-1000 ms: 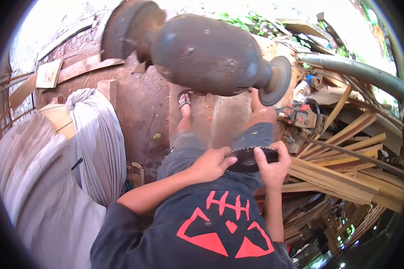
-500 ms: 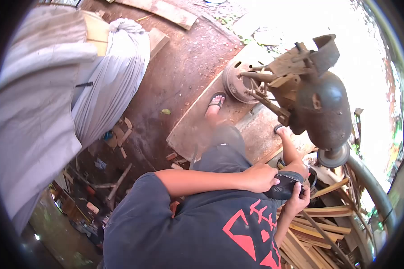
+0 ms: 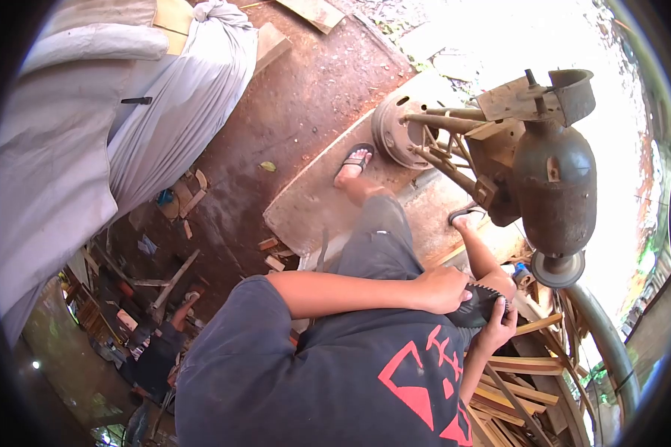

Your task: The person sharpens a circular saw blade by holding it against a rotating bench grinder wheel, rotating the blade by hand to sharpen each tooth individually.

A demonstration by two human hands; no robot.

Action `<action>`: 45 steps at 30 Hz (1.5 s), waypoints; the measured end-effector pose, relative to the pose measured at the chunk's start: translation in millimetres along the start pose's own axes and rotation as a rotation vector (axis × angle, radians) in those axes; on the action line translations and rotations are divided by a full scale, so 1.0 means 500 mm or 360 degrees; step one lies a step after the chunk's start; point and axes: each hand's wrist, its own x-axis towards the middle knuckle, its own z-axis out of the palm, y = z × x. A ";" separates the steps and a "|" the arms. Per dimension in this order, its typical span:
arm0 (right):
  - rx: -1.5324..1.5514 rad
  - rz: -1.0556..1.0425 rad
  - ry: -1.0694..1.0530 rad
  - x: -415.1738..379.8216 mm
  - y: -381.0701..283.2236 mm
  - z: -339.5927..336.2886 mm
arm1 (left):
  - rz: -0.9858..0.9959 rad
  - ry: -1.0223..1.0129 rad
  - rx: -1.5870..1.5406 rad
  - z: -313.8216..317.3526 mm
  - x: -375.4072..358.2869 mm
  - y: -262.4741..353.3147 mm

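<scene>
My left hand (image 3: 441, 289) is closed, fingers curled, at the upper left edge of a dark object with a toothed rim (image 3: 479, 307) in front of my shirt. What that hand pinches is too small to make out. My right hand (image 3: 499, 325) grips the lower right side of the same toothed object, thumb and fingers on its edge. Beyond the hands stands a grinder (image 3: 558, 186) with a round wheel (image 3: 558, 269) at its lower end, on a metal frame; neither hand touches it.
The frame rises from a round wheel-rim base (image 3: 402, 134) on a concrete slab (image 3: 306, 216). Wood strips (image 3: 522, 365) lie at the lower right beside a curved pipe (image 3: 611, 343). Draped cloth (image 3: 60, 171) fills the left. A person (image 3: 156, 361) is at the lower left.
The view has shifted, so the grinder appears further right and lower and the cloth further left. Both hands still hold close to the toothed object, which looks slightly turned.
</scene>
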 end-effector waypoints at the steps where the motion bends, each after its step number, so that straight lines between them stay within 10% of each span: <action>1: 0.0016 0.0004 0.0000 0.005 0.004 -0.003 | 0.0007 0.0016 0.0004 0.005 0.004 0.001; 45: -0.0186 0.0264 0.0078 0.063 -0.132 0.058 | -0.0247 -0.0026 0.0471 -0.123 0.033 0.101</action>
